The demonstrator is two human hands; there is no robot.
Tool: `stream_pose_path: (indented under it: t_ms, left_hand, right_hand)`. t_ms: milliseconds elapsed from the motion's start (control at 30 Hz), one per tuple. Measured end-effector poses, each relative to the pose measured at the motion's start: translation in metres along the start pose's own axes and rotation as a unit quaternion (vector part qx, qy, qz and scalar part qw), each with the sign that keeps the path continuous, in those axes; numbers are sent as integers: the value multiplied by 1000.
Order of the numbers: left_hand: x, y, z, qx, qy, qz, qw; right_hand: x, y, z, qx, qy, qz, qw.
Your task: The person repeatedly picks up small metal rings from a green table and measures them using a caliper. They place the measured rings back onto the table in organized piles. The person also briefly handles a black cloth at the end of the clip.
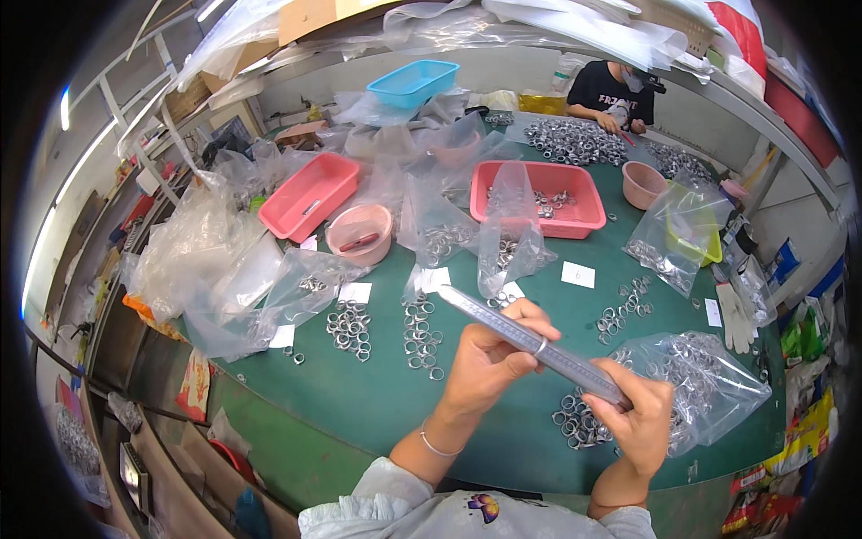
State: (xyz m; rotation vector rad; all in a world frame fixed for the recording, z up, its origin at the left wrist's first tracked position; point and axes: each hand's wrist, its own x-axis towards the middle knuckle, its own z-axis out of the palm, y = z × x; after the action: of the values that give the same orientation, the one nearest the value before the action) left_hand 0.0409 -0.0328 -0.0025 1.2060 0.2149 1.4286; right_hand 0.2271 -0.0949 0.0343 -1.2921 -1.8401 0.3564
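A grey tapered ring mandrel (579,366), with graduation marks along its length, slants across in front of me above the table. My right hand (642,413) is closed around its thick lower end. The fingers of my left hand (489,364) are closed at mid-length, pinching a thin silver ring (541,345) that sits around the mandrel. Below my right hand, a pile of loose rings (579,422) lies beside an open clear bag of rings (687,373). Sorted rings lie in groups beyond my left hand, one a column (420,337), another a cluster (348,328).
Small white paper cards (577,275) lie by the ring groups on the green table (359,422). Farther back stand a pink tray (584,225) with rings, an empty-looking pink tray (310,196), a pink bowl (359,232) and plastic bags. A co-worker (611,99) sits at the far right behind heaped rings.
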Motion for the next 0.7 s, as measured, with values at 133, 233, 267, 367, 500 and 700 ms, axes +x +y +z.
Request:
stream_pose_path:
  t_ms: [133, 233, 267, 367, 500, 700]
  left_hand:
    - [-2, -2, 5, 33, 56, 40, 997]
    - [-2, 3, -2, 28, 185, 76, 979]
    - [-1, 7, -11, 26, 238, 94, 966]
    - [2, 32, -22, -38, 187, 145, 971]
    - [3, 22, -11, -126, 172, 65, 975]
    - [9, -28, 5, -193, 149, -77, 967]
  right_hand:
    - [2, -7, 9, -21, 15, 1, 1000]
    - [1, -5, 6, -102, 31, -36, 994]
    - [0, -4, 4, -136, 37, -57, 988]
    - [-4, -5, -4, -147, 93, -13, 985]
    - [-3, 0, -5, -25, 83, 52, 995]
    - [-2, 10, -22, -22, 86, 82, 993]
